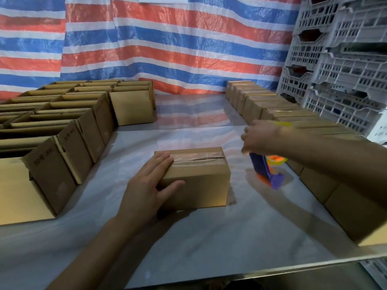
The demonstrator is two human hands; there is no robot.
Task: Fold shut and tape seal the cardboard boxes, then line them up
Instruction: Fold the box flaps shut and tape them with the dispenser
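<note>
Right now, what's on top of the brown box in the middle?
A strip of clear tape runs along the seam of the small brown cardboard box, and the left hand lays fingers on its left end. The shut flaps hide the inside.

The brown rectangular cardboard box (pixel 194 181) with tape along its top seam sits near the middle of the grey flat tabletop (pixel 209 237), straight in front of you. Your left hand (pixel 146 191) lies on its left end, fingers flat on top, thumb against the near face. Just right of it stands the blue-and-orange plastic tape dispenser (pixel 266 170), with your right hand (pixel 259 137) directly above; contact is too blurred to tell. Rows of open brown cardboard boxes (pixel 62 155) fill your left side, reaching to the back. On your right, a line of closed brown cardboard boxes (pixel 272 105) runs from the near edge to the back, and stacked grey perforated plastic crates (pixel 335 70) stand beyond it. The red, blue and white striped plastic sheet (pixel 167 49) hangs behind everything.
</note>
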